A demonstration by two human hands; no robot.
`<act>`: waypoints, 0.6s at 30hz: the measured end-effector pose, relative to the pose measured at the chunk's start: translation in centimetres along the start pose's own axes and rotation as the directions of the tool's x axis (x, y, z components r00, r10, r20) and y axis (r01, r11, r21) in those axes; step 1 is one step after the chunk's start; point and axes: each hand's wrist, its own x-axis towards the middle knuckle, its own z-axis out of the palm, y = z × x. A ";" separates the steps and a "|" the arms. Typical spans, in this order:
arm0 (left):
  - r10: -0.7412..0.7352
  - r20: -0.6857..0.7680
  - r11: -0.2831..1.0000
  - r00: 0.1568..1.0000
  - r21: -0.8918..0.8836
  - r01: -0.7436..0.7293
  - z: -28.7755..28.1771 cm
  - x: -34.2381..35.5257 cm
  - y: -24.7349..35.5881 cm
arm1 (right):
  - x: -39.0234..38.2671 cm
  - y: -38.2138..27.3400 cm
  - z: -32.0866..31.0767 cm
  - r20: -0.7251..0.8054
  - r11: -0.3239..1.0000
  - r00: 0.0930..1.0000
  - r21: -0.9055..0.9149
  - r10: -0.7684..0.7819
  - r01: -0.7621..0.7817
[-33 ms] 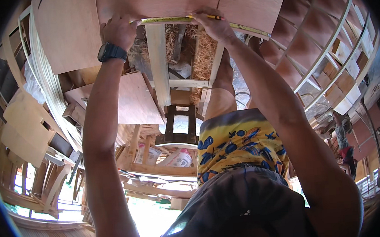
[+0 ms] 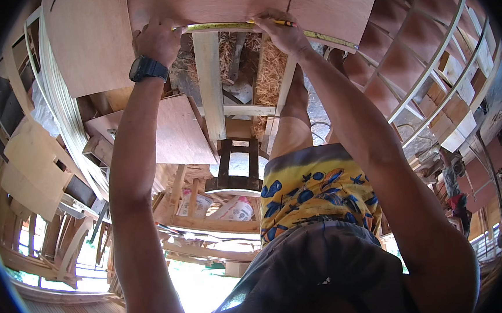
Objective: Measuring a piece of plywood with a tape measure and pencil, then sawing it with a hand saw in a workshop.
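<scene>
The dark garment [image 2: 322, 259] on the person's torso bears a small white mark, too small to make out; below it are yellow shorts with blue printed shapes [image 2: 317, 187]. The left hand [image 2: 159, 43], below which sits a black wristwatch [image 2: 148, 69], is curled at the left end of a yellow metal measuring tape [image 2: 218, 27]; I cannot tell whether it pinches it. The right hand [image 2: 282, 33] pinches a slim yellow-and-red pencil [image 2: 286, 23]. The tape, with fine graduations, lies along the near edge of a pale reddish-brown wooden panel [image 2: 211, 2]. Farther down, white containers [image 2: 236, 210] show pinkish-red printing, illegible here.
</scene>
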 end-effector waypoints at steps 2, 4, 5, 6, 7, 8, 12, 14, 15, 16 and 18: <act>-0.026 0.036 1.000 0.999 -0.005 0.026 -0.1 0.0 0.4 | 0.0 0.4 0.0 0.002 0.999 1.000 -0.019 0.031 -0.031; -0.050 0.070 0.999 0.996 -0.008 0.051 -0.2 0.0 0.4 | 0.1 0.7 0.0 0.009 0.998 1.000 -0.057 -0.005 0.006; -0.023 0.044 1.000 0.999 0.005 0.023 -0.1 0.0 0.3 | 0.2 0.9 -0.1 0.010 0.998 1.000 -0.057 -0.006 0.007; 0.004 0.018 1.000 1.000 0.017 -0.004 -0.1 0.0 0.2 | 0.4 1.1 -0.1 0.013 0.999 1.000 -0.047 -0.025 0.026; 0.003 0.018 1.000 1.000 0.017 -0.003 -0.1 0.0 0.2 | 0.5 1.1 0.0 0.017 0.998 0.999 -0.036 -0.043 0.044; 0.004 0.018 1.000 1.000 0.014 -0.004 -0.1 0.0 0.2 | 0.5 1.2 0.0 0.018 0.998 0.999 -0.036 -0.043 0.044; 0.005 0.027 0.999 1.000 0.034 -0.006 -0.1 -0.3 0.0 | 0.3 0.9 0.4 0.011 0.999 1.000 -0.033 -0.023 0.023; 0.004 0.020 1.000 1.000 0.025 -0.005 0.0 -0.1 0.0 | 0.4 1.0 0.1 0.015 0.999 1.000 -0.046 0.002 -0.002; 0.003 0.015 1.000 1.000 0.017 -0.003 0.1 -0.1 0.0 | 0.4 1.1 0.1 0.006 1.000 1.000 -0.024 -0.011 0.011; 0.003 0.015 1.000 1.000 0.017 -0.003 0.0 0.0 0.1 | 0.4 1.0 0.1 -0.002 1.000 1.000 -0.002 -0.022 0.022; -0.052 0.089 0.999 0.995 -0.011 0.053 -0.2 0.0 0.5 | 0.2 1.0 0.1 -0.006 1.000 1.000 -0.024 -0.014 0.014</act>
